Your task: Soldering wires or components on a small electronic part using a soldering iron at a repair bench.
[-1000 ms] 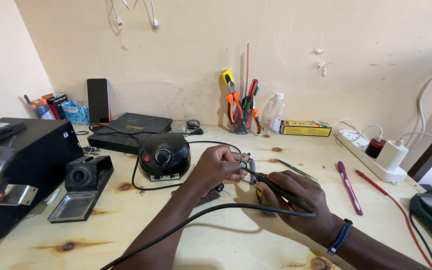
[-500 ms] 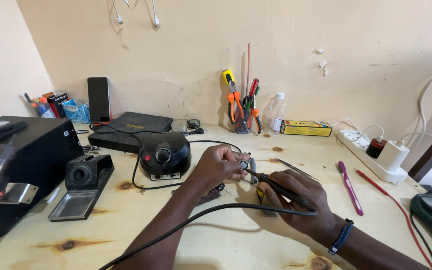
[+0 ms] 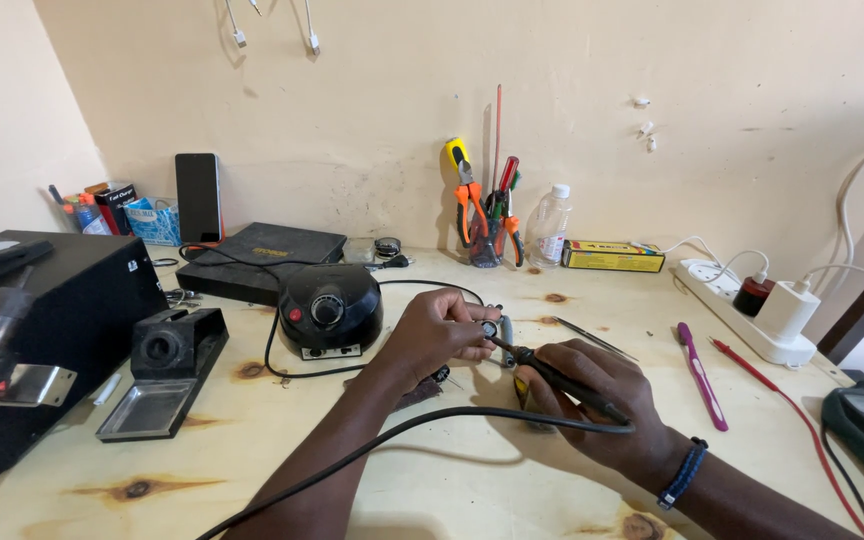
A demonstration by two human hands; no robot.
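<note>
Left hand (image 3: 439, 330) sits just right of the round black control unit (image 3: 330, 312), fingers curled and pinching a small metal part (image 3: 501, 328) off the pale wood tabletop (image 3: 252, 440); likely held up so the tool tip can reach it. What the part is cannot be made out at this size. Right hand (image 3: 592, 400), further right of the control unit, is closed in a pen grip on a slim black handpiece (image 3: 552, 375), its tip meeting the part; heel of the hand rests on the tabletop, probably for steadiness. The handpiece's black cable (image 3: 402, 430) loops back toward the camera, below the control unit.

Left of the control unit: a black stand with tray (image 3: 162, 370), then a large black box (image 3: 52, 310). Behind it, a flat black case (image 3: 262, 262). Right of it, at the wall: a cup of pliers and screwdrivers (image 3: 487, 215), a clear bottle (image 3: 549, 225), a yellow box (image 3: 612, 257). Far right: tweezers (image 3: 592, 338), a pink tool (image 3: 700, 375), a white power strip (image 3: 747, 315).

Against the frame half a second earlier: both hands keep the same grips and the same places beside the control unit; no visible shift in part or handpiece.
</note>
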